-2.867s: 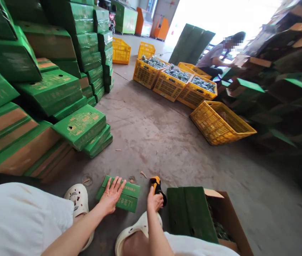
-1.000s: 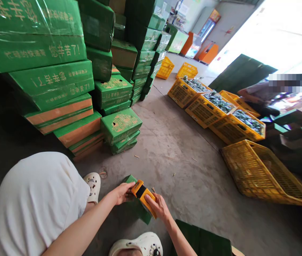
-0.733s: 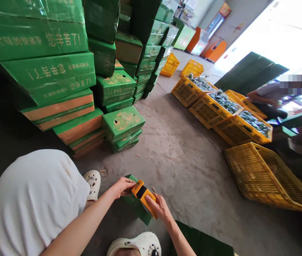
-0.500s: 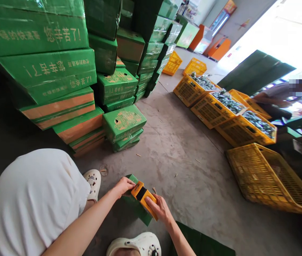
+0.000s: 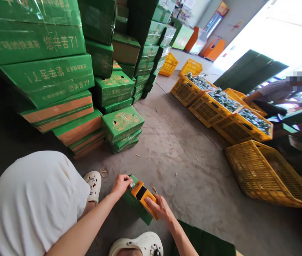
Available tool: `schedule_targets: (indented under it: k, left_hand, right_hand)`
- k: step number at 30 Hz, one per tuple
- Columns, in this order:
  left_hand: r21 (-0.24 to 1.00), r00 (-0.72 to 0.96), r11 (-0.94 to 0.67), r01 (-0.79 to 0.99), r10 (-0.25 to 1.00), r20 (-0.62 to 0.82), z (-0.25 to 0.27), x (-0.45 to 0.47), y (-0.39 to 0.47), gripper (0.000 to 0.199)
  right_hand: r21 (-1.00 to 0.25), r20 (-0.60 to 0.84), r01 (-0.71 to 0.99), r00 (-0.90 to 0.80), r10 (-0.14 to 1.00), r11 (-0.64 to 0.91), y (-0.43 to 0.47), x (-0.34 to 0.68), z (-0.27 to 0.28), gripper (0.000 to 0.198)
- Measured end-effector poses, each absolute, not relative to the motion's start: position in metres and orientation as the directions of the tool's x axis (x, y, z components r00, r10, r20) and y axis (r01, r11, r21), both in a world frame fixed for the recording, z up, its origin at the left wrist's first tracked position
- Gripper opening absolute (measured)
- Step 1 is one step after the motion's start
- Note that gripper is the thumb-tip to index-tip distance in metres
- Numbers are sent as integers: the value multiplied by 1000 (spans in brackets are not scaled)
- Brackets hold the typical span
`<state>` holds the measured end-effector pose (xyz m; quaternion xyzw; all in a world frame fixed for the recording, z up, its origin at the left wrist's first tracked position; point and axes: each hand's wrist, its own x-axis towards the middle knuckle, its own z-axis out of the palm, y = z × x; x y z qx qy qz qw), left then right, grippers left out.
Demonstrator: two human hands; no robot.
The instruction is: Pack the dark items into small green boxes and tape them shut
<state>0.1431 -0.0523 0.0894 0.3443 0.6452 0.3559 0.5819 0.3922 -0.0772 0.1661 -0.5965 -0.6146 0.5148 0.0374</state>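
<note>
Green boxes [image 5: 121,122] stand stacked at left. Across the floor [image 5: 172,149], three filled crates [image 5: 203,111] sit in a row, a slatted crate [image 5: 243,172] just nearer. Beyond are two yellow crates [image 5: 168,64], an orange cabinet [image 5: 214,49] and, at right, a co-worker [image 5: 272,91].

Smooth plastic tape dispenser [image 5: 143,199], glossy clear tape [image 5: 134,182] — cardboard box [image 5: 137,209], apparently matt in shadow — rough concrete floor [image 5: 172,156].

Draws the left hand [image 5: 120,185] back from the orange dispenser [image 5: 141,195], touched half a second ago, baring a shiny strip [image 5: 134,182] between; holds the dispenser over the green box [image 5: 133,203], not beside it as three seconds earlier.
</note>
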Motion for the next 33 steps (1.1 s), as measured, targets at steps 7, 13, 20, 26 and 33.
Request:
schedule_targets:
  k: [7,13,20,26,33]
  left_hand:
    - [893,-245,450,10,867,-434,65,97,-52,29]
    - [901,-305,434,8,859,-411,50,101,-60,37]
    - [881,-361,473,-17,819,-446,31,102,-58,44]
    - [823,-382,567,-39,753,-536,15,116,-56,38]
    - [746,-301,665,43,720,-625,9,142,-58,24]
  right_hand:
    - [-576,-571,800,-251,781,-164,-79,391,168,63]
    - [-461,-579,878,-186,794,-131,-74,375,172,59]
    - [-390,-588,914,-153,794,-113,-68,362,169,59]
    - [-359,-595,925,-125,794,-124,-64,359,166,60]
    - [-335,-592,931,-90,801,-143,-67,359,169,58]
